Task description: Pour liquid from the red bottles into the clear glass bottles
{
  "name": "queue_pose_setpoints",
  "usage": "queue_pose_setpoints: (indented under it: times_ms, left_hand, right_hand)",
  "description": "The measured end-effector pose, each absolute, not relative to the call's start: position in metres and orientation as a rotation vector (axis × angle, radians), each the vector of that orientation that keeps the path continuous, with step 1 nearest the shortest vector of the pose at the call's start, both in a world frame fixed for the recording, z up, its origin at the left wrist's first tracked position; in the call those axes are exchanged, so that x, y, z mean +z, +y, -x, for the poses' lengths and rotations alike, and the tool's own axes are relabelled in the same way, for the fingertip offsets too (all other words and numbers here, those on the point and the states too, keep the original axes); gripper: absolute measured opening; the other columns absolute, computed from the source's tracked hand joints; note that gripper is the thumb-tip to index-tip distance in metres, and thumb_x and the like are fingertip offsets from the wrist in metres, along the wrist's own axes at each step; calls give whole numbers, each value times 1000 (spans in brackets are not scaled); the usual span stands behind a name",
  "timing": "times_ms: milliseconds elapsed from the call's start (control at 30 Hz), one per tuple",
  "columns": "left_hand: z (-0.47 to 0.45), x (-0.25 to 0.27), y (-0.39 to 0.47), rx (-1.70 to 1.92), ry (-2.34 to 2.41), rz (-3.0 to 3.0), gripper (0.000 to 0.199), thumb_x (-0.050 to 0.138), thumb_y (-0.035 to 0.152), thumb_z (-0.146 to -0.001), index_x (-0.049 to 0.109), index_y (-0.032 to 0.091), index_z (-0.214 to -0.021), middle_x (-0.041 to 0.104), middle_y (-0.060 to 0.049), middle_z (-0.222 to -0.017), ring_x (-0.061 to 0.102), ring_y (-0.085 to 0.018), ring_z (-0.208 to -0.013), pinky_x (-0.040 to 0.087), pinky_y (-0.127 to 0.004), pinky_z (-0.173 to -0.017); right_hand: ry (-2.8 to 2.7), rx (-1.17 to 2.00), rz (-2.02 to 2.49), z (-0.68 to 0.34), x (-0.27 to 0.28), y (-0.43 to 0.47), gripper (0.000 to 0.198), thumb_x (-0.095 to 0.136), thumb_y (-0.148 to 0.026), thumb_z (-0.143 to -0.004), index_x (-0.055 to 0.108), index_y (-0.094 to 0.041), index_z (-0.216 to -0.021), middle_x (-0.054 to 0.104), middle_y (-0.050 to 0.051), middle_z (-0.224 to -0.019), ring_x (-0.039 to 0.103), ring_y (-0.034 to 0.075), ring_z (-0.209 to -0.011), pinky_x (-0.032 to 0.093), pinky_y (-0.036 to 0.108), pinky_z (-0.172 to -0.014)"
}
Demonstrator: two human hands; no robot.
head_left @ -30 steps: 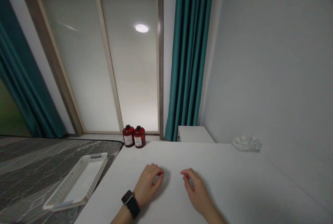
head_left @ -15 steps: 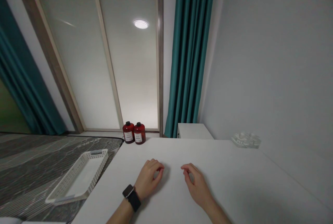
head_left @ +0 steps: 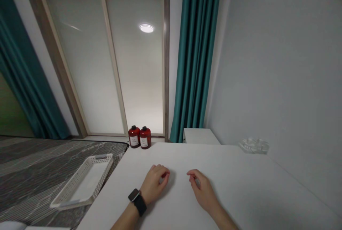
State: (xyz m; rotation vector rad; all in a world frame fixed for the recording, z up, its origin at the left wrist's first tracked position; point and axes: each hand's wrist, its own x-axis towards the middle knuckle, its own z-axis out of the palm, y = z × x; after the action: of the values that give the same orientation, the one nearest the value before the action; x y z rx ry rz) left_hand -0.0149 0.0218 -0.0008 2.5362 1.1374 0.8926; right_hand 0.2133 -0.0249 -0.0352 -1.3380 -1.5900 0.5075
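Over the white table (head_left: 171, 205), my left hand (head_left: 156, 182) is curled, its thumb tip against the index finger, and nothing shows in it. A dark smartwatch (head_left: 137, 201) is strapped on that wrist. A short gap to the right, my right hand (head_left: 201, 187) is bent in much the same way, thumb and fingertips together and no object between them. Nearest to my hands, beyond the left one, two dark red bottles (head_left: 134, 137) with black caps and white labels stand side by side at the table's far left corner.
A white perforated basket (head_left: 88, 180) lies left of the table on a grey striped surface (head_left: 32, 173). A clear, ridged object (head_left: 253, 146) sits at the far right by the wall. Behind the table are a white cabinet (head_left: 200, 136) and a teal curtain (head_left: 196, 59).
The whole view has shifted slightly, so everything appears a little further right and lower. Both hands keep the same pose, and the bottles and basket stay in place.
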Motion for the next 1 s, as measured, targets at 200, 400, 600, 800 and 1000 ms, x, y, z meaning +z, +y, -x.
queue_pose_setpoints:
  times_ms: [200,400,600,800,1000]
  left_hand:
    - [15,-2,23,892,1135,-2534,17,48,12,-91,64,18,-87,69,-3,-81,61,-20,-77,39,-34,-76]
    - [15,-2,22,875,1137,-2532,17,48,14,-92,64,18,-86,69,-3,-81,61,-20,-76,39,-34,-76]
    - [15,-1,22,886,1125,-2527,16,49,13,-91,64,19,-87,70,-3,-81,61,-20,-77,40,-33,-76]
    - [14,-1,21,879,1134,-2537,17,49,13,-90,64,19,-87,70,-3,-80,62,-20,-76,40,-34,-76]
    - [14,3,18,852,1126,-2542,18,47,14,-90,64,19,-88,70,-3,-82,63,-20,-77,41,-36,-79]
  right_hand:
    - [-1574,507,1341,-213,-36,-22,23,46,-30,-92,67,-20,-93,69,6,-86,65,22,-83,48,31,-78]
    - [-1572,521,1348,-212,-37,-22,23,46,-31,-92,67,-21,-93,69,5,-84,65,22,-81,48,31,-76]
    - [-1568,523,1356,-211,-36,-22,24,45,-31,-92,67,-21,-93,69,5,-84,64,22,-79,48,30,-72]
    - [-1570,526,1356,-210,-36,-22,23,46,-31,-91,67,-21,-91,69,5,-84,65,22,-82,48,31,-77]
    - [-1586,529,1353,-209,-36,-23,23,45,-30,-92,67,-21,-92,69,5,-83,64,22,-80,48,31,-74]
